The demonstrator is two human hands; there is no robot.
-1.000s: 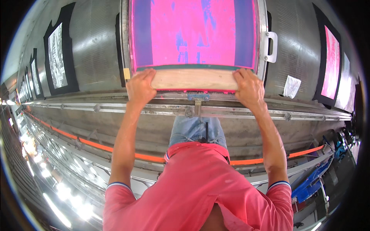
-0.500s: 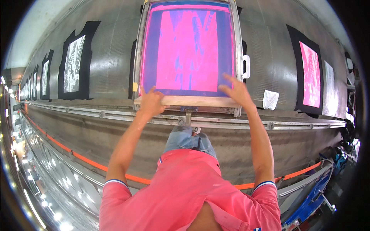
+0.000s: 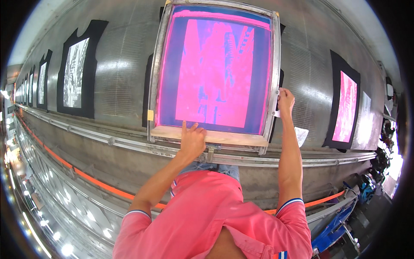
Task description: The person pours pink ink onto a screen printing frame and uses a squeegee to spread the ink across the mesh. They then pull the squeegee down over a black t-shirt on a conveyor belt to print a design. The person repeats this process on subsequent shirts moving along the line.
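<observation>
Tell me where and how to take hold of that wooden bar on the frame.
Probably by both ends of the wooden bar, coming from the near side: it lies long and narrow across the near end of the metal frame, its ends clear of the left hand.

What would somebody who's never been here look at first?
Probably the bright pink picture inside the metal frame, top middle. The left hand is on the wooden bar at its near edge; the right hand grips the white handle on its right side. Black cloth pieces lie either side: white prints left, a pink print right.
</observation>
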